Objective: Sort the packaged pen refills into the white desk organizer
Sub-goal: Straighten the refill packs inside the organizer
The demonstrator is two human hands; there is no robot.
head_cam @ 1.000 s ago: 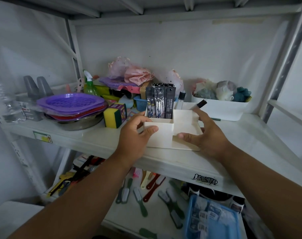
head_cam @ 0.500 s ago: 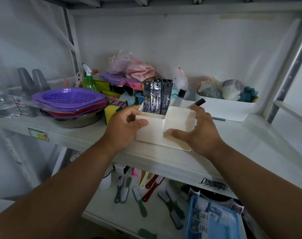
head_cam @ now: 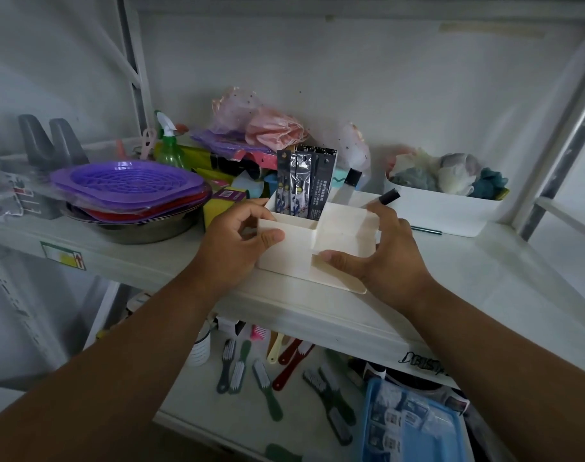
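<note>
While resting near the front edge of the shelf (head_cam: 484,288), the white desk organizer (head_cam: 294,251) is clasped by the left hand (head_cam: 232,246) and right hand (head_cam: 381,258). Packaged pen refills (head_cam: 304,185) are held upright in its rear-left compartment.

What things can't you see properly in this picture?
- Head view: the lower ends of the pen refill packs are hidden inside the white organizer.
- The print on the packs is too small to read.
- The organizer's left wall is covered by the left hand.
- The blue tray is cut off by the bottom edge.
</note>
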